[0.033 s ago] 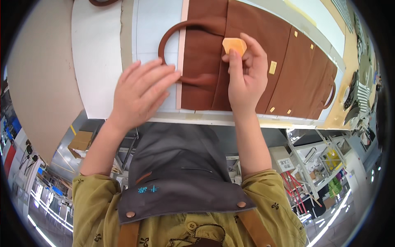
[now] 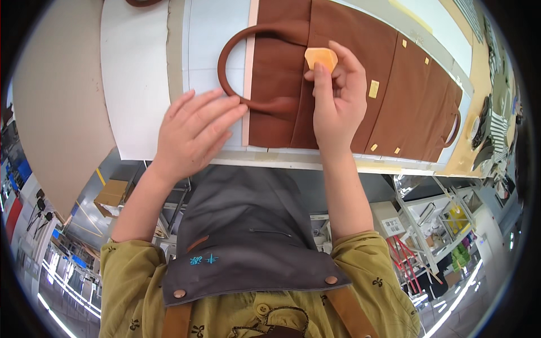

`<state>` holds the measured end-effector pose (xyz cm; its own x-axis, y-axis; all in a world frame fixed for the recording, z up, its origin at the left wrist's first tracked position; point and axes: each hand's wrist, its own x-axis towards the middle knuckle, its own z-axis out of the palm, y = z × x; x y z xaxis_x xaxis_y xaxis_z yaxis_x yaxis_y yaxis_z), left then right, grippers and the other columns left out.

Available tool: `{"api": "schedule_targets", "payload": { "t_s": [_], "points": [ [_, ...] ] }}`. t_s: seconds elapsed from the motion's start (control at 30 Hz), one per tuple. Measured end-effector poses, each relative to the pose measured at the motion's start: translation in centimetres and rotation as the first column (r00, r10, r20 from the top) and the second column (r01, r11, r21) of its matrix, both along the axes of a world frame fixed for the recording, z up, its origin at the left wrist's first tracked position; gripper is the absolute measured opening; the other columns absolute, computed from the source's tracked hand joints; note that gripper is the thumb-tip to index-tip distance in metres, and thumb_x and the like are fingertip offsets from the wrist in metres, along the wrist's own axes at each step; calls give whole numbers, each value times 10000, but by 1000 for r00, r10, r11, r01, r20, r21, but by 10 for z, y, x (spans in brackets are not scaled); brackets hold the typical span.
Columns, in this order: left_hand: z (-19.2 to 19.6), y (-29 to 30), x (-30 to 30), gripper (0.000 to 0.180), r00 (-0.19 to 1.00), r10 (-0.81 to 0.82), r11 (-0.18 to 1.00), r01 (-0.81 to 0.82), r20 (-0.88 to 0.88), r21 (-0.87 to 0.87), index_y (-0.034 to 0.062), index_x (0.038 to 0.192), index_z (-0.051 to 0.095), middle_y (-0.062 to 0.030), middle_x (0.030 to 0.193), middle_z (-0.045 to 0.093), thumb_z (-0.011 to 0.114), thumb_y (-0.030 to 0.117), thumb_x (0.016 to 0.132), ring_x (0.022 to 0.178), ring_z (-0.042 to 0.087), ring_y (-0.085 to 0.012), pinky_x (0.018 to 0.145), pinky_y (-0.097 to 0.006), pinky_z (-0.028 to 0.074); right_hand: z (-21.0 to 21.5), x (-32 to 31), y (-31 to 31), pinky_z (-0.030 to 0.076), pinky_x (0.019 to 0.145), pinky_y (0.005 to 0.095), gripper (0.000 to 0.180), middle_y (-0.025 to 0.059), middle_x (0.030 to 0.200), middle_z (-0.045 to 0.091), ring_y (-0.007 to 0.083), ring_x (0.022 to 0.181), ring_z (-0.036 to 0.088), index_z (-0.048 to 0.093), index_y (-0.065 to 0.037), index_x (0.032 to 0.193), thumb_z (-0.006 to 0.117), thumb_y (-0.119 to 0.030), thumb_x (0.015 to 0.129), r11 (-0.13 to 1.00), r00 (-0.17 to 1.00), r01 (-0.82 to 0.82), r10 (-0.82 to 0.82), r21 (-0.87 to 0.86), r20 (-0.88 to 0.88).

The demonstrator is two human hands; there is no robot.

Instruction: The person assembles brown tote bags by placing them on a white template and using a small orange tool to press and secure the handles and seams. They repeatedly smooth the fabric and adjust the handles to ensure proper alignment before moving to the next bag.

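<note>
A long brown leather bag panel point(image 2: 349, 73) lies flat on the table, a pale strip point(image 2: 247, 73) along its left edge. A rounded brown handle point(image 2: 225, 53) loops out past that strip. My left hand point(image 2: 194, 129) is palm down with its fingers stretched out, fingertips at the handle's lower side and the strip. Over the panel, my right hand point(image 2: 341, 101) pinches a small yellow-orange block with cut corners point(image 2: 320, 58) between thumb and fingers. Its exact kind I cannot make out. Another handle point(image 2: 453, 129) curves out at the panel's right end.
Several small yellow tape pieces point(image 2: 373, 89) stick to the panel. White sheets point(image 2: 132, 73) lie to the left, beside a beige board point(image 2: 62, 90). The table's near edge point(image 2: 282, 163) runs before my apron. Metal racks point(image 2: 428, 214) stand at lower right.
My left hand has slid slightly down and right, leaving more of the handle's curve showing. My right hand has barely moved and keeps hold of the yellow-orange block.
</note>
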<state>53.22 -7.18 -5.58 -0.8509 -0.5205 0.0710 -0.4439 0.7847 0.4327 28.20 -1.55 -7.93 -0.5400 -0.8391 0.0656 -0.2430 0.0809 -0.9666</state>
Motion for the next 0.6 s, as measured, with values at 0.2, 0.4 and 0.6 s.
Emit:
{"api": "schedule_targets", "payload": {
  "t_s": [0.2,0.4,0.6],
  "points": [
    [-4,23,7,384,995,-79,990,85,53,-115,388,1283,690,56,1338,611,658,395,900,1259,547,-187,1130,-415,360,-2,-1,-6,479,613,194,289,4,760,681,40,681,615,609,-24,1252,657,-123,985,999,999,-4,2,-53,-42],
    [-11,28,11,411,991,-131,976,135,34,-168,391,1307,666,80,1365,600,651,430,898,1295,530,-178,1153,-422,337,15,7,-3,501,714,201,314,77,1028,689,90,848,634,574,-4,1311,614,-46,1002,997,998,19,-24,77,60],
    [-13,24,8,528,971,-232,961,237,53,-143,289,1375,616,105,1467,545,675,408,864,1385,474,-166,1211,-476,259,16,7,14,397,574,161,318,40,830,671,14,634,502,554,16,1306,611,-86,1011,991,994,63,-72,-116,-81]
  ]
}}
